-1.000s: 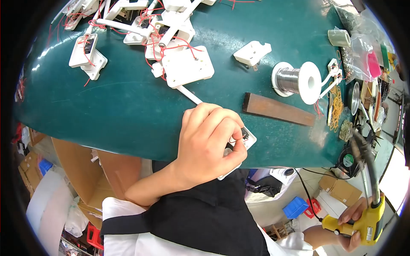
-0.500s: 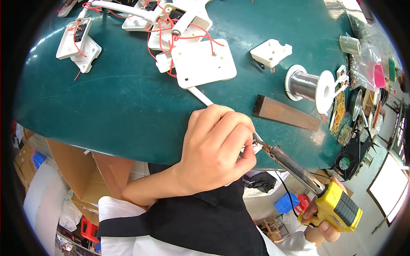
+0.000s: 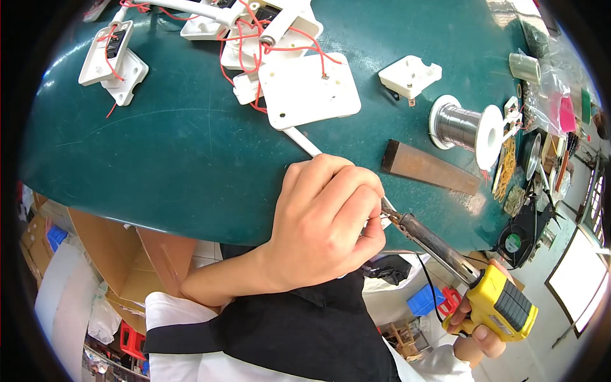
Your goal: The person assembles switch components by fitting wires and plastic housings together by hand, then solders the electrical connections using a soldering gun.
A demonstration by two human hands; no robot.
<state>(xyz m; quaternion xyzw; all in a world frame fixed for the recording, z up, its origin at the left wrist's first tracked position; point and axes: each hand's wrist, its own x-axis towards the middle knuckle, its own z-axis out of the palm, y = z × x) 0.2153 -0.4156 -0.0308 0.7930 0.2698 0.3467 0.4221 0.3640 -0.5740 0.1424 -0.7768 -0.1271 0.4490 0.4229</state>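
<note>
My left hand (image 3: 328,219) is closed, thumb and fingers pinched round a small white plastic part (image 3: 386,221) that it mostly hides. From under its knuckles a white rod (image 3: 301,141) runs up to a flat white plastic plate (image 3: 312,92). My right hand (image 3: 478,328) grips the yellow handle of a gun-shaped soldering iron (image 3: 503,302). The iron's dark metal barrel points up and left, its tip at the white part beside my left fingertips. Whether the tip touches the part is hidden.
White housings with red wires (image 3: 280,25) lie at the back. Another white housing (image 3: 410,75), a solder spool (image 3: 458,124) and a brown block (image 3: 431,167) are on the green table (image 3: 172,159). A black fan (image 3: 517,239) stands at the right edge.
Things on the table have shifted slightly in the view. My left hand stays closed in nearly the same place, and the soldering iron has moved only a little, its tip still beside my left fingertips.
</note>
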